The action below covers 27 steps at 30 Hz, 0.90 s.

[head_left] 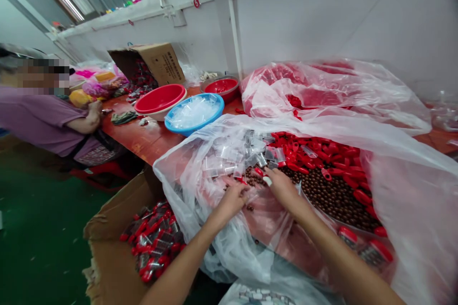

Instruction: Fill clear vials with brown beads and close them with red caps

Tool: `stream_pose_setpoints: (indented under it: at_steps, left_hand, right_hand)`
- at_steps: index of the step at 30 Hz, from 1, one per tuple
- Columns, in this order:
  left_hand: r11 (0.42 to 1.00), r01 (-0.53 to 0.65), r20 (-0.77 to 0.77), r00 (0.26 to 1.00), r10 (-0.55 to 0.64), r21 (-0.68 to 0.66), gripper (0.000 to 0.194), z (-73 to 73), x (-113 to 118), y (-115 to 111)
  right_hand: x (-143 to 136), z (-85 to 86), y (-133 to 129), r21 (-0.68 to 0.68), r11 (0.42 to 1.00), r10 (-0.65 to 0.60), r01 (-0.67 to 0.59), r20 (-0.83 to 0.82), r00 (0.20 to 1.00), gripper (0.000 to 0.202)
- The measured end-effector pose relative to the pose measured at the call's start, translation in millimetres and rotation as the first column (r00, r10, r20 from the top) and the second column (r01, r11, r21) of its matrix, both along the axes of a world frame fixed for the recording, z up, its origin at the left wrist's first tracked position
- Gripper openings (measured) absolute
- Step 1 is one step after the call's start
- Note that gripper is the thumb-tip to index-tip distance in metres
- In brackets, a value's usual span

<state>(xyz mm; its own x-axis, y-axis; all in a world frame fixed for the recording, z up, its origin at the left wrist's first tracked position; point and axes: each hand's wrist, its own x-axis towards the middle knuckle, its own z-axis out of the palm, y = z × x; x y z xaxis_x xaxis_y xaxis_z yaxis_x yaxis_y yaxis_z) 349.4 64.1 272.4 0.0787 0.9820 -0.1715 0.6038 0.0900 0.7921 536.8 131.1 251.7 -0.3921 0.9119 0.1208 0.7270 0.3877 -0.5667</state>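
1. Taking the two hands as the clock's centre and twelve as away from the person, the worktop [141, 144] ran towards ten o'clock.
2. A translucent plastic sheet [411, 186] lay over it, its sides raised, probably so that loose beads could not roll off.
3. An open carton [107, 264] stood below the worktop's edge at eight o'clock, holding red-ended clear containers [155, 243]; that low spot likely suited dropping things in.
4. A blue basin [174, 128] of clear plastic pieces sat between ten and eleven, apparently as a supply within reach.
5. On the sheet, brown beads [331, 195] lay at three o'clock, red plastic parts [331, 152] at two and clear cases [229, 155] at eleven, grouped by kind, seemingly for easy picking.
6. The left hand [232, 201] and right hand [283, 189] were close together between these heaps, which kept every reach short. The left fingers curled inwards; the right ones, one with a white wrap [267, 181], pointed down at the beads. Whether either set gripped anything could not be told.
7. A small red piece [259, 172] lay just beside the right fingertips.
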Motion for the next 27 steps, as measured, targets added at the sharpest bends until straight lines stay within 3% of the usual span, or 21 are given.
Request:
stream_pose_setpoints:
  at_steps: [3, 4, 6, 8, 11, 13, 15, 19, 23, 27]
  left_hand:
    - [1.000, -0.006, 0.012, 1.000, 0.006, 0.015, 0.023, -4.2, 9, 10]
    - [1.000, -0.008, 0.050, 0.999, 0.007, 0.020, 0.023, -5.1, 15, 15]
    - [1.000, -0.004, 0.154, 0.988, 0.001, 0.017, 0.027, -6.7, 30, 25]
    - [1.000, 0.016, 0.247, 0.969, -0.015, 0.001, 0.029, -8.1, 51, 36]
    - [0.994, 0.104, 0.323, 0.942, -0.090, -0.027, 0.030, -9.4, 87, 49]
    - [0.982, 0.182, 0.350, 0.924, -0.151, -0.056, 0.029, -10.1, 110, 55]
    - [0.970, 0.224, 0.382, 0.908, -0.173, -0.094, 0.025, -12.3, 129, 61]
    - [0.969, 0.166, 0.476, 0.877, -0.059, -0.186, 0.017, -24.2, 160, 70]
    - [0.960, 0.113, 0.539, 0.841, 0.045, -0.256, 0.027, -38.3, 179, 73]
    - [0.948, 0.089, 0.634, 0.762, 0.133, -0.306, 0.037, -40.3, 188, 68]
  right_hand:
    - [47, 5.2, -17, -0.058, 0.988, -0.151, 0.145, -0.129, 0.980, 0.040]
    - [65, 8.9, -25, -0.144, 0.968, -0.241, 0.206, -0.300, 0.923, 0.041]
    - [101, 18.3, -47, -0.407, 0.879, -0.451, 0.250, -0.536, 0.713, 0.045]
    - [130, 28.1, -71, -0.618, 0.754, -0.639, 0.225, -0.607, 0.473, 0.051]
    - [160, 37.6, -107, -0.736, 0.655, -0.754, 0.171, -0.622, 0.211, 0.046]
    - [170, 37.9, -126, -0.762, 0.633, -0.774, 0.138, -0.624, 0.108, 0.038]
    - [174, 34.1, -139, -0.777, 0.623, -0.782, 0.096, -0.621, 0.052, 0.033]
    - [175, 24.6, -148, -0.777, 0.629, -0.777, 0.002, -0.629, 0.007, 0.032]
    - [170, 24.9, -144, -0.747, 0.664, -0.747, -0.023, -0.664, 0.000, 0.052]
    - [166, 28.3, -138, -0.727, 0.687, -0.726, -0.005, -0.687, 0.027, 0.065]
